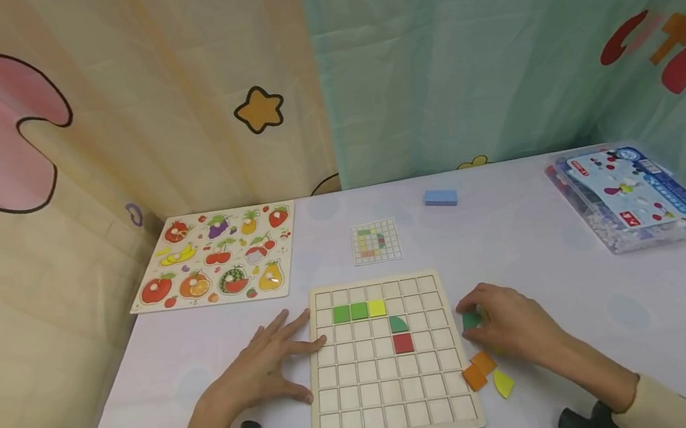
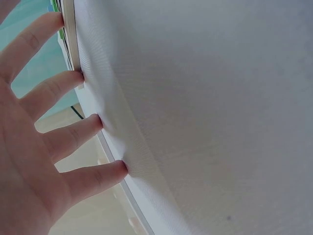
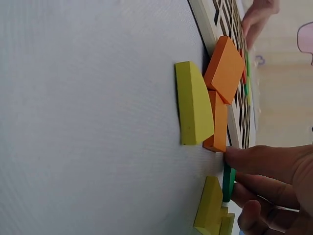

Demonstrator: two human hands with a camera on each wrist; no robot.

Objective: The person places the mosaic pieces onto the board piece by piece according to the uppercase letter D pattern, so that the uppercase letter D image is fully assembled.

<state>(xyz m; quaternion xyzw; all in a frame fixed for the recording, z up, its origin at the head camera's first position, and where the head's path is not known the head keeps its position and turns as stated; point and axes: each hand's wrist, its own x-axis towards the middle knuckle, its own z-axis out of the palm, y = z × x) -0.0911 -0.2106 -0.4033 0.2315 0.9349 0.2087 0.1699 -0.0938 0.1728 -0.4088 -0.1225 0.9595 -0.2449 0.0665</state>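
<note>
1. Our right hand (image 1: 516, 321) pinches a green piece (image 1: 470, 320) between thumb and fingers; they hide much of its shape. We see it just off the board's edge, between 2 and 3 o'clock of the board's middle, and cannot tell whether it touches the table (image 1: 515, 235).
2. Our left hand (image 1: 259, 369) lies at 9 o'clock, its fingers and thumb spread, some fingertips touching the edge of the board (image 1: 371, 396).
3. Close by the right hand, between 3 and 4 o'clock of the board, we have two touching orange pieces (image 1: 483, 362), the nearer one at the board's edge, and a curved yellow piece (image 1: 504, 383) just beside them. The right wrist view shows more yellow pieces (image 3: 209, 208) near the pinching fingers.
4. On the board, two green squares (image 1: 350, 312) sit side by side toward 11 o'clock, with a yellow square (image 1: 377, 308) next to them at their 3 o'clock. A green quarter (image 1: 399, 324) sits toward 1 o'clock, a red square (image 1: 403, 343) in the cell at its 6 o'clock.
5. Farther out from the board we see a patterned card (image 1: 375, 241) at 12, a blue block (image 1: 441, 197) at 1, a box (image 1: 639, 193) at 2 and a fruit puzzle (image 1: 212, 260) at 10 o'clock.
</note>
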